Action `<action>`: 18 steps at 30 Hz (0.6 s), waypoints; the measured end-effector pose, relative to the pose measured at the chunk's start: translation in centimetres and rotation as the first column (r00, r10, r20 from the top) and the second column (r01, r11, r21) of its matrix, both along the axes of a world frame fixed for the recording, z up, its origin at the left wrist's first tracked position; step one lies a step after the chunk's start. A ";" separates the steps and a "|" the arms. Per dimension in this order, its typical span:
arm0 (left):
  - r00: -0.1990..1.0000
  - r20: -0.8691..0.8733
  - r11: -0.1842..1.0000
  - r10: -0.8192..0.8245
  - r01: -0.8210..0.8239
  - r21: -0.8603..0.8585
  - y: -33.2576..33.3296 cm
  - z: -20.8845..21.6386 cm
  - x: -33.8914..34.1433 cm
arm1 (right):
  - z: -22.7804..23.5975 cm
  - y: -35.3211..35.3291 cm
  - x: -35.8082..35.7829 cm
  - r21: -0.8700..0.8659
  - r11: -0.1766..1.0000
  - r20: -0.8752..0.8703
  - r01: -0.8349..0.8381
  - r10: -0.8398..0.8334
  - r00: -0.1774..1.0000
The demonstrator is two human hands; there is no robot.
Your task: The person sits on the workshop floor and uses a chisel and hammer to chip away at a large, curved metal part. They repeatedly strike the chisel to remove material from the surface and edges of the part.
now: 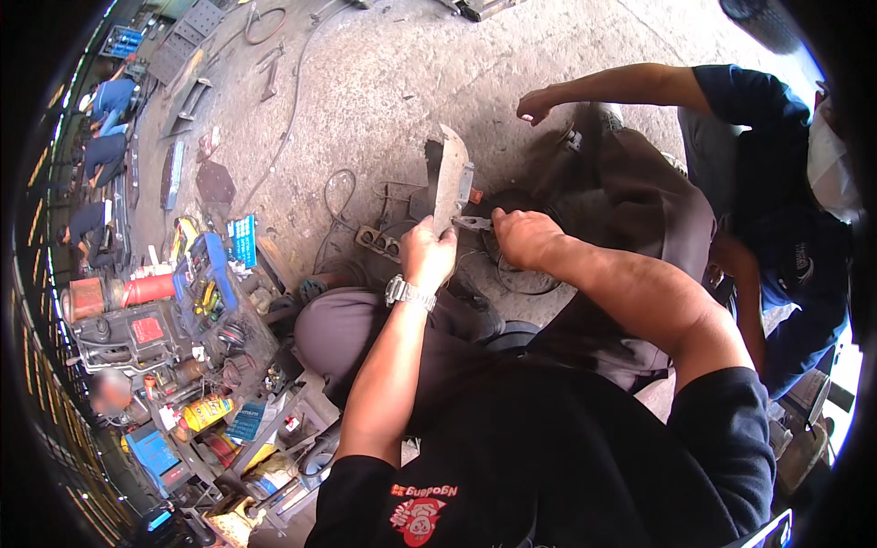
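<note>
My left hand [427, 253], with a steel watch at its wrist, grips the lower end of a long, flat metal piece [451, 173]. That piece has a curved upper end and a small bracket-like part on its right edge. In my right hand [530, 239] are pliers [473, 223], closed around by the fingers. Their jaws meet the lower right side of the metal piece, close to my left fingertips. Whether the jaws clamp something small there I cannot make out. Just left of my left hand, a socket strip [376, 242] lies on the floor.
A co-worker [776, 210] in dark blue sits close at the right, one arm reaching forward. Tools, a blue toolbox [206, 283] and a red cylinder [148, 289] crowd the left. Cables [340, 196] loop across the concrete floor [365, 100]. Several people are at far left.
</note>
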State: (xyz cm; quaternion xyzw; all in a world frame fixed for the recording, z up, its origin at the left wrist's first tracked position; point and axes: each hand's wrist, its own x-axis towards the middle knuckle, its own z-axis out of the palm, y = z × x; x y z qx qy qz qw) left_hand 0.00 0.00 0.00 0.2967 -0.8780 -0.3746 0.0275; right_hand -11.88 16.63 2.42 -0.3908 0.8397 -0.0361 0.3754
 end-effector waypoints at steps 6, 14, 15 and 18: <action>0.976 -0.127 0.982 -0.179 0.170 -0.077 -1.1 0.9 0.3 | 0.7 0.7 0.3 -0.047 0.994 0.398 0.096 -0.070 0.915; 0.932 -0.278 0.969 -0.231 0.247 0.023 -1.0 2.1 0.4 | 3.0 3.5 3.2 0.393 0.682 0.917 0.617 -0.239 -0.320; 0.944 -0.243 0.970 -0.225 0.239 0.032 -0.8 2.5 0.2 | 3.3 3.5 3.3 0.376 0.652 0.926 0.658 -0.248 -0.284; 0.958 -0.247 0.985 -0.145 0.164 0.056 -0.1 1.6 -0.2 | 2.5 3.0 3.1 0.119 0.783 0.878 0.611 -0.371 0.304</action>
